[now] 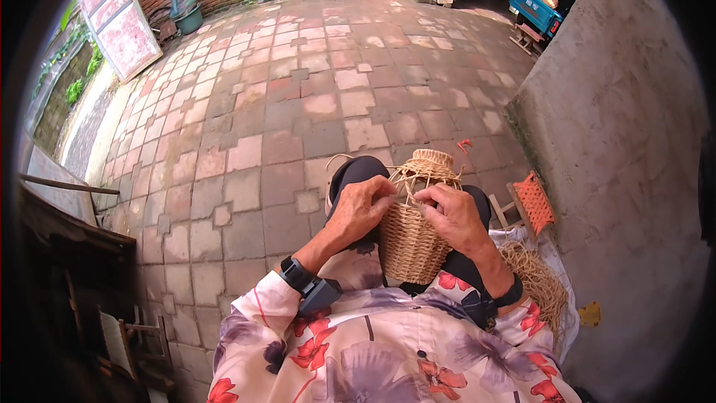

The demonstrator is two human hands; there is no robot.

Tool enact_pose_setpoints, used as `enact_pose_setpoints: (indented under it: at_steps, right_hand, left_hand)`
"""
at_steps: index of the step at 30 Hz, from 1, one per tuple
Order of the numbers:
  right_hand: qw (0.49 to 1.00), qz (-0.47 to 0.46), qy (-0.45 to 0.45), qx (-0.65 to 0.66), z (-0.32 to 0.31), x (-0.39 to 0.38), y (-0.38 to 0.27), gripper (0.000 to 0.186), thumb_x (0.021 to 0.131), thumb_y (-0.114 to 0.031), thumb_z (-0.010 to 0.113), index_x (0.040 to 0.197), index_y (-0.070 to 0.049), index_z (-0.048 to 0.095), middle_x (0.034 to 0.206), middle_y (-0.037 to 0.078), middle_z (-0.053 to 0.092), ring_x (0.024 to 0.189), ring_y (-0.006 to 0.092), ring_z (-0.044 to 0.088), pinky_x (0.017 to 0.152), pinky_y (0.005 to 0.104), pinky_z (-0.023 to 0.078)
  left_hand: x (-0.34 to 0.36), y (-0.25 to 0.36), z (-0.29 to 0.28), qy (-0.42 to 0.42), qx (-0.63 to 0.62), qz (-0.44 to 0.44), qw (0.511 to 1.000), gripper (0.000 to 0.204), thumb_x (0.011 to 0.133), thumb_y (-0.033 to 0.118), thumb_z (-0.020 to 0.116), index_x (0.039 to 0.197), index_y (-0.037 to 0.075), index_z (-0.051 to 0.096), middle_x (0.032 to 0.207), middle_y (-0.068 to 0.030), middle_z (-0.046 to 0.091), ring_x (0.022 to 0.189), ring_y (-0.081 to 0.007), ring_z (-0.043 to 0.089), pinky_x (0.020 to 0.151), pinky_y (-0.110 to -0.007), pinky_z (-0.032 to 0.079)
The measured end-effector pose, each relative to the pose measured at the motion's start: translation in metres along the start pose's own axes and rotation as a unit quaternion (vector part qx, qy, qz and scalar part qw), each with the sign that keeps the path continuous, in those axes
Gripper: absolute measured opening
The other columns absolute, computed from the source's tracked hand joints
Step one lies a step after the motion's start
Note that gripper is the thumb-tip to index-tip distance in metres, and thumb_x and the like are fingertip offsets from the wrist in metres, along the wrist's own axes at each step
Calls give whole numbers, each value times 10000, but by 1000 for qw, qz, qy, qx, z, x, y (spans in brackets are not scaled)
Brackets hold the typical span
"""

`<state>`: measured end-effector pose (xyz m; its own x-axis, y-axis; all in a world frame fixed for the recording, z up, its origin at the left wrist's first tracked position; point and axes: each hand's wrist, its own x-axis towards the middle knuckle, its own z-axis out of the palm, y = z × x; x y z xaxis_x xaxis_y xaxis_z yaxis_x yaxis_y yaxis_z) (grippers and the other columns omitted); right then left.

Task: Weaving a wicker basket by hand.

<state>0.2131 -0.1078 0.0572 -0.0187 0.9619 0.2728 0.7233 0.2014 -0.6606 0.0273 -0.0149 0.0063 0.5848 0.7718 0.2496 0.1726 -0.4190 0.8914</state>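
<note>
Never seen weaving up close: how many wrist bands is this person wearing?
2. One dark band sits on the left wrist, behind the left hand; the other wraps the right wrist, behind the right hand. Both hands rest on the woven basket. Sleeves could hide more.

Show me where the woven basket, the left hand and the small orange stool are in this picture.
woven basket [409,242]: head view, on its woven side below the hands.
left hand [363,207]: head view, on the back of the hand.
small orange stool [535,203]: head view, on its orange woven seat.
</note>
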Motion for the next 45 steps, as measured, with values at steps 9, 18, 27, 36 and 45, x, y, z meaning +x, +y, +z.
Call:
enact_pose_setpoints:
  at_steps: [9, 18, 27, 36, 45]
  right_hand:
    - [997, 47, 1, 66, 0, 2, 10, 160, 803, -44, 650, 959, -6, 660, 757, 64, 577, 632, 124, 553, 596, 274, 450]
    - [1000, -6, -3, -31, 12, 4, 10, 104, 795, -102, 664, 875, -36, 664, 766, 98, 596, 702, 227, 620, 640, 339, 475]
    - [990, 73, 103, 66, 16, -10, 3, 84, 802, -59, 676, 799, -11, 607, 679, 45, 587, 594, 117, 570, 552, 276, 458]
    - [961, 153, 174, 152, 6, -40, 4, 141, 864, -41, 639, 760, 3, 556, 625, -3, 565, 577, 23, 498, 521, 220, 423]
    - [979, 19, 152, -136, 6, -8, 6, 89, 734, -33, 664, 769, -37, 582, 713, 106, 564, 616, 306, 601, 559, 402, 473]
  left_hand:
    - [-15, -15, 1, 90, -87, -97, 987, 116, 872, 80, 616, 972, 43, 663, 773, -2, 656, 639, -67, 563, 524, -200, 469]
    - [-2, -13, 6, 3, 50, 30, 998, 215, 929, 123, 547, 1106, 34, 631, 819, -97, 624, 592, -147, 592, 581, -282, 502]
    - [-5, 7, 14, -74, -103, -143, 982, 178, 927, 114, 532, 1021, 3, 635, 744, -45, 634, 609, -88, 610, 548, -243, 516]
    - [3, 8, 23, -83, 2, -71, 994, 187, 903, 87, 549, 1033, -15, 635, 750, -79, 645, 658, -121, 639, 592, -271, 524]
    - [16, 24, 16, 32, 73, 107, 991, 228, 838, 37, 577, 1064, 43, 609, 912, -117, 643, 724, -218, 639, 661, -325, 517]
